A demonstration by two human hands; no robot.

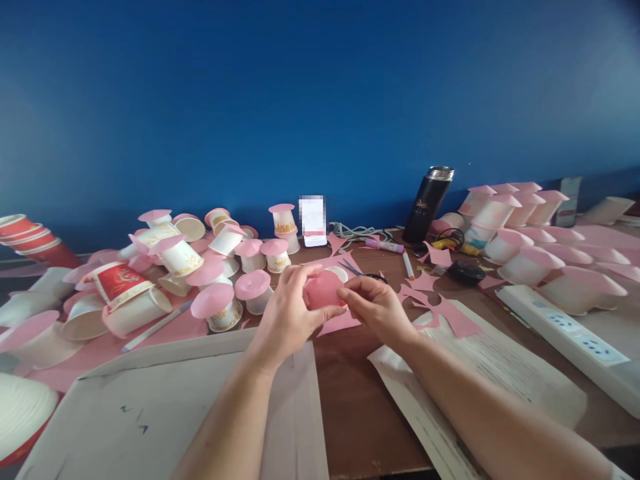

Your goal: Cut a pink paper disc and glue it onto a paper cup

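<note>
Near the middle of the table, my left hand is closed around a pink paper disc, its thumb along the lower edge. My right hand pinches the disc's right edge between thumb and fingers. A whitish curved edge shows behind the disc; I cannot tell what it belongs to. Just beyond my right hand lies a pair of scissors, partly covered. Cut pink paper scraps are scattered beside and under the hands. To the left, paper cups topped with pink discs stand and lie in a heap.
More disc-topped cups are lined up at right beside a white power strip. A black thermos, a phone, a glue stick and a black mouse sit toward the blue wall. Cardboard covers the near left.
</note>
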